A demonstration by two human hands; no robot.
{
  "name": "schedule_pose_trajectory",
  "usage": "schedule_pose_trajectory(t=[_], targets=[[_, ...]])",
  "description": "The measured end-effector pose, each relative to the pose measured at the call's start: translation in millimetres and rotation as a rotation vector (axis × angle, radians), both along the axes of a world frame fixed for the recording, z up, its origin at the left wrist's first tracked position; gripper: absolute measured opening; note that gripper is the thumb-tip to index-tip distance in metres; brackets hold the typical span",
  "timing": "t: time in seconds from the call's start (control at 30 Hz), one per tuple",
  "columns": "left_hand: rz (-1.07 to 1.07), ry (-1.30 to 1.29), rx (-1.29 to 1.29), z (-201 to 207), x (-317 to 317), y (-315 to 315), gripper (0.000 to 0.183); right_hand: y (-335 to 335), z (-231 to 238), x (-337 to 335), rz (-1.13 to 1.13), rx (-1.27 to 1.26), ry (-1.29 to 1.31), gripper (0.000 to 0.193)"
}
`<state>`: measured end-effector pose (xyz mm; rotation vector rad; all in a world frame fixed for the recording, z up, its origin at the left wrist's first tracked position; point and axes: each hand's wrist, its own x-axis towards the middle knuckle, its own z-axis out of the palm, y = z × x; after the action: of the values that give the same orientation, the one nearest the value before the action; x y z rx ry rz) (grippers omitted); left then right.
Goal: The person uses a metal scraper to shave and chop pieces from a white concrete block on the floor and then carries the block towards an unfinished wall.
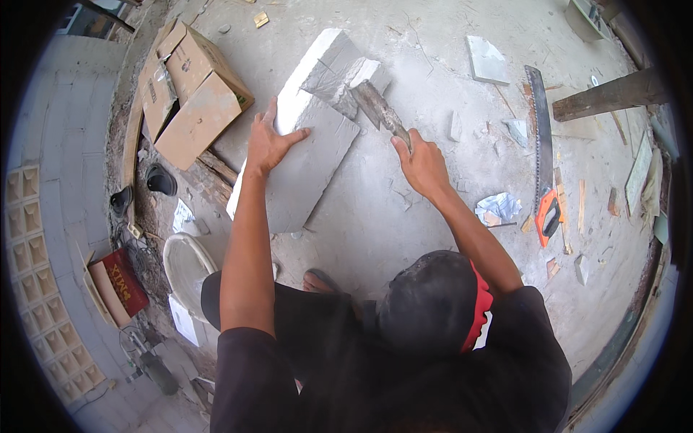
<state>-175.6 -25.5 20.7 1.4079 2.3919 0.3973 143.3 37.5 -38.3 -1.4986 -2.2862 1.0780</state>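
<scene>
A large pale grey-white block, like lightweight concrete [303,169], lies at a slant on the floor before me, with a rough notch cut across its far part. My left hand [268,141] rests on its left side, thumb spread over the top face. My right hand [422,164] is closed round the handle end of a flat-bladed hand tool [380,110] crusted with grey; its exact kind is unclear. The blade's far end meets a small white piece [369,73] at the notch's right edge.
A hand saw [543,137] with an orange handle lies at the right, near crumpled paper [498,208] and a thick wooden post [610,95]. A cardboard box [189,94] stands at the left. Closer in are a white bucket [173,252] and a red box [123,285].
</scene>
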Motion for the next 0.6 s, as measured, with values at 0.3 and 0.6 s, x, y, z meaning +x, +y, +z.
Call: schedule_pose_trajectory(t=[0.3,0.6], targets=[[-0.027,-0.026,0.054,-4,-3,13,0.117,21,-13,4,0.037,0.102,-0.041,0.042],[-0.034,-0.056,0.066,-12,0,10,0.117,19,-31,4,-0.008,0.068,-0.003,0.048]])
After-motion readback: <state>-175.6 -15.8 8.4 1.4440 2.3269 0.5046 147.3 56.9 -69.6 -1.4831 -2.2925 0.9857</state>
